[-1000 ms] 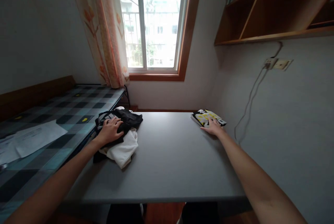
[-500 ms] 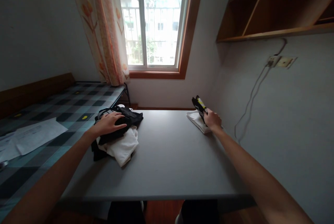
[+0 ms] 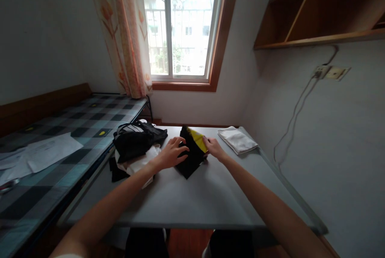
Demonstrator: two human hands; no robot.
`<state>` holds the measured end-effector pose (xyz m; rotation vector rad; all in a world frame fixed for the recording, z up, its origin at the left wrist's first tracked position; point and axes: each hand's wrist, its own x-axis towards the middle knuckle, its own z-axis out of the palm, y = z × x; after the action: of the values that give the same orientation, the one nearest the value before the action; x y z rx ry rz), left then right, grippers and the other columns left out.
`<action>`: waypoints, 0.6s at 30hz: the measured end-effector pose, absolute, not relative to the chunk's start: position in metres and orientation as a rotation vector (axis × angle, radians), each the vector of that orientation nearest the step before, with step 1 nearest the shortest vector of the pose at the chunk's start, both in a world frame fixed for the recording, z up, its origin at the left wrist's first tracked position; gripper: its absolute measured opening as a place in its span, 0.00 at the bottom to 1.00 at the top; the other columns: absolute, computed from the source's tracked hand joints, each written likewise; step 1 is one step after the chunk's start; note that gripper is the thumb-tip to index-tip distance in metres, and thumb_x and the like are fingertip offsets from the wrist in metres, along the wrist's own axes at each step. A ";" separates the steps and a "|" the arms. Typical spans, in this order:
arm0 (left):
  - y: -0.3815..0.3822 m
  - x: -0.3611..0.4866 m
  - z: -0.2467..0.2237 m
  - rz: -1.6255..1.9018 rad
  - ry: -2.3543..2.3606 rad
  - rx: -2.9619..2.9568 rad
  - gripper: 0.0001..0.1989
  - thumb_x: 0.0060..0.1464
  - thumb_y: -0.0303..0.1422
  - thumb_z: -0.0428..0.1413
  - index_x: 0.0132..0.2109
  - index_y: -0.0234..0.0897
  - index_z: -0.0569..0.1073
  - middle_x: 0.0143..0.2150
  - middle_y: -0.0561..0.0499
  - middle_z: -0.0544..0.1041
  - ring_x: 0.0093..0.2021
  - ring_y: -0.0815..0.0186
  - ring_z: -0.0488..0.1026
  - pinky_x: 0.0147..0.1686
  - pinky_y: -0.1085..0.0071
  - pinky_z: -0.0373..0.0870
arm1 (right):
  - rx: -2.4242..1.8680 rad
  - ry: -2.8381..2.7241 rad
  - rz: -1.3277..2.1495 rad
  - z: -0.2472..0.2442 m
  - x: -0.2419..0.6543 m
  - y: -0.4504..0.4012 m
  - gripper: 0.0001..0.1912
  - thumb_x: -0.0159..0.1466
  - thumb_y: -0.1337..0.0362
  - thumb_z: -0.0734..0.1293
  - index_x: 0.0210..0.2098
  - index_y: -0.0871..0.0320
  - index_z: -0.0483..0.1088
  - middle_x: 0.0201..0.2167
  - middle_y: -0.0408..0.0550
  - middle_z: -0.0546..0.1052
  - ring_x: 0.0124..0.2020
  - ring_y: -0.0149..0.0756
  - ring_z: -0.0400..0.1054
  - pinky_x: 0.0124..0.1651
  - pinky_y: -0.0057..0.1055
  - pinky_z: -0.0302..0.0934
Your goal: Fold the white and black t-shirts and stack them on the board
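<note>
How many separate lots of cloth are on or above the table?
3: a jumbled heap at left, the black-and-yellow cloth in the right hand, and the folded white cloth at right. Individual pieces in the heap may be hidden.

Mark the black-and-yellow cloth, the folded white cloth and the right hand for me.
Black-and-yellow cloth [image 3: 192, 158]: head view, on its black part.
Folded white cloth [image 3: 237, 140]: head view, on its upper face.
Right hand [image 3: 214, 148]: head view, on the back of it.

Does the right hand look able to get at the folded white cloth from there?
Probably yes: nothing shows between the right hand and the folded white cloth, though the hand must likely release the black-and-yellow cloth first.
</note>
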<state>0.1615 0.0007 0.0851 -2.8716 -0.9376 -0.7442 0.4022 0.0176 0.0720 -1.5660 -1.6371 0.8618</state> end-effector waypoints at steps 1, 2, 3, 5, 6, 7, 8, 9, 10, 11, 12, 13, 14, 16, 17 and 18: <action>-0.001 0.165 0.079 -0.761 -0.937 -2.874 0.12 0.59 0.39 0.55 0.49 0.44 0.76 0.53 0.44 0.69 0.55 0.56 0.66 0.58 0.57 0.62 | -1.510 -1.507 0.926 0.076 0.414 0.022 0.22 0.68 0.50 0.55 0.37 0.59 0.72 0.31 0.50 0.79 0.31 0.40 0.73 0.28 0.32 0.68; -0.002 0.168 0.072 -0.739 -0.923 -2.910 0.14 0.59 0.40 0.55 0.49 0.44 0.76 0.53 0.44 0.70 0.54 0.56 0.67 0.57 0.57 0.62 | -1.487 -1.422 0.942 0.080 0.427 0.024 0.19 0.67 0.52 0.56 0.38 0.59 0.71 0.32 0.50 0.79 0.31 0.40 0.73 0.27 0.32 0.68; -0.004 0.170 0.065 -0.683 -0.891 -2.973 0.16 0.58 0.43 0.56 0.51 0.44 0.75 0.53 0.44 0.70 0.54 0.56 0.68 0.56 0.57 0.62 | -1.511 -1.401 0.909 0.082 0.442 0.026 0.17 0.67 0.55 0.57 0.38 0.59 0.71 0.33 0.51 0.79 0.32 0.41 0.74 0.28 0.32 0.69; -0.007 0.173 0.050 -0.520 -0.807 -3.120 0.26 0.54 0.48 0.58 0.57 0.43 0.71 0.56 0.43 0.70 0.55 0.55 0.68 0.55 0.58 0.63 | -1.691 -1.485 0.712 0.081 0.474 0.025 0.11 0.64 0.62 0.60 0.36 0.60 0.72 0.34 0.53 0.79 0.35 0.43 0.74 0.34 0.34 0.70; -0.009 0.174 0.043 -0.445 -0.776 -3.172 0.30 0.53 0.49 0.58 0.60 0.43 0.68 0.59 0.42 0.69 0.57 0.53 0.67 0.56 0.58 0.62 | -1.815 -1.551 0.558 0.079 0.488 0.022 0.10 0.61 0.66 0.62 0.37 0.61 0.73 0.36 0.54 0.79 0.38 0.45 0.74 0.39 0.37 0.69; -0.012 0.175 0.037 -0.390 -0.762 -3.201 0.33 0.53 0.49 0.58 0.63 0.43 0.65 0.61 0.41 0.67 0.59 0.52 0.66 0.56 0.57 0.61 | -1.901 -1.602 0.394 0.076 0.499 0.020 0.12 0.59 0.69 0.62 0.40 0.61 0.74 0.39 0.56 0.79 0.42 0.47 0.73 0.44 0.39 0.68; -0.014 0.177 0.032 -0.357 -0.760 -3.212 0.34 0.54 0.48 0.58 0.64 0.43 0.63 0.63 0.40 0.65 0.60 0.52 0.65 0.57 0.57 0.61 | -1.934 -1.670 0.246 0.072 0.506 0.017 0.16 0.57 0.71 0.63 0.44 0.61 0.74 0.43 0.58 0.79 0.45 0.48 0.72 0.49 0.41 0.66; -0.016 0.178 0.029 -0.338 -0.766 -3.209 0.33 0.55 0.46 0.57 0.65 0.43 0.61 0.64 0.40 0.64 0.62 0.52 0.64 0.58 0.56 0.60 | -1.908 -1.754 0.133 0.068 0.509 0.014 0.19 0.57 0.72 0.63 0.47 0.61 0.74 0.46 0.58 0.78 0.49 0.48 0.71 0.53 0.41 0.64; -0.017 0.180 0.027 -0.327 -0.774 -3.200 0.31 0.57 0.43 0.56 0.66 0.44 0.61 0.65 0.41 0.64 0.62 0.52 0.63 0.58 0.56 0.59 | -1.826 -1.858 0.066 0.065 0.507 0.011 0.20 0.58 0.72 0.62 0.49 0.60 0.74 0.49 0.58 0.77 0.51 0.47 0.70 0.56 0.41 0.61; -0.018 0.181 0.027 -0.320 -0.781 -3.188 0.29 0.58 0.40 0.55 0.65 0.45 0.62 0.65 0.42 0.64 0.62 0.54 0.63 0.58 0.57 0.59 | -1.705 -1.986 0.038 0.061 0.501 0.008 0.19 0.59 0.71 0.62 0.49 0.59 0.74 0.50 0.56 0.76 0.53 0.45 0.69 0.58 0.41 0.60; -0.018 0.183 0.028 -0.309 -0.778 -3.176 0.27 0.59 0.37 0.54 0.65 0.47 0.62 0.64 0.43 0.65 0.62 0.55 0.64 0.58 0.58 0.60 | -1.567 -2.124 0.038 0.058 0.491 0.006 0.18 0.60 0.70 0.63 0.49 0.57 0.75 0.51 0.55 0.76 0.54 0.44 0.68 0.59 0.40 0.58; -0.018 0.184 0.029 -0.295 -0.764 -3.163 0.26 0.59 0.34 0.53 0.64 0.49 0.63 0.63 0.45 0.66 0.61 0.56 0.64 0.57 0.59 0.60 | -1.436 -2.255 0.058 0.056 0.479 0.004 0.17 0.61 0.68 0.63 0.48 0.55 0.75 0.52 0.53 0.76 0.56 0.43 0.66 0.60 0.40 0.57; -0.016 0.185 0.031 -0.280 -0.741 -3.145 0.24 0.60 0.33 0.52 0.63 0.50 0.64 0.63 0.46 0.66 0.60 0.57 0.65 0.57 0.60 0.60 | -1.327 -2.376 0.081 0.053 0.465 0.002 0.16 0.62 0.67 0.63 0.48 0.54 0.76 0.53 0.51 0.76 0.57 0.43 0.65 0.60 0.40 0.56; -0.010 0.182 0.034 -0.240 -0.694 -3.092 0.23 0.61 0.30 0.50 0.62 0.53 0.66 0.63 0.47 0.66 0.59 0.59 0.67 0.56 0.62 0.60 | -1.229 -2.566 0.126 0.049 0.438 -0.002 0.15 0.63 0.64 0.64 0.48 0.53 0.76 0.52 0.49 0.76 0.58 0.43 0.64 0.59 0.40 0.56; -0.006 0.180 0.035 -0.215 -0.692 -3.057 0.23 0.61 0.29 0.50 0.62 0.53 0.66 0.62 0.47 0.67 0.57 0.59 0.67 0.55 0.62 0.60 | -1.240 -2.630 0.129 0.048 0.427 -0.003 0.15 0.63 0.63 0.65 0.48 0.53 0.75 0.50 0.50 0.77 0.57 0.44 0.65 0.57 0.40 0.57; -0.002 0.177 0.037 -0.185 -0.717 -3.015 0.23 0.61 0.28 0.50 0.60 0.52 0.68 0.61 0.47 0.68 0.56 0.59 0.68 0.54 0.62 0.60 | -1.292 -2.668 0.109 0.047 0.417 -0.004 0.14 0.63 0.62 0.66 0.48 0.54 0.76 0.48 0.51 0.78 0.54 0.44 0.67 0.56 0.39 0.57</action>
<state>0.1766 -0.0017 0.0366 -3.0155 -0.7167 -0.1847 0.4174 -0.0037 0.0468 -1.2917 -2.6680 0.1091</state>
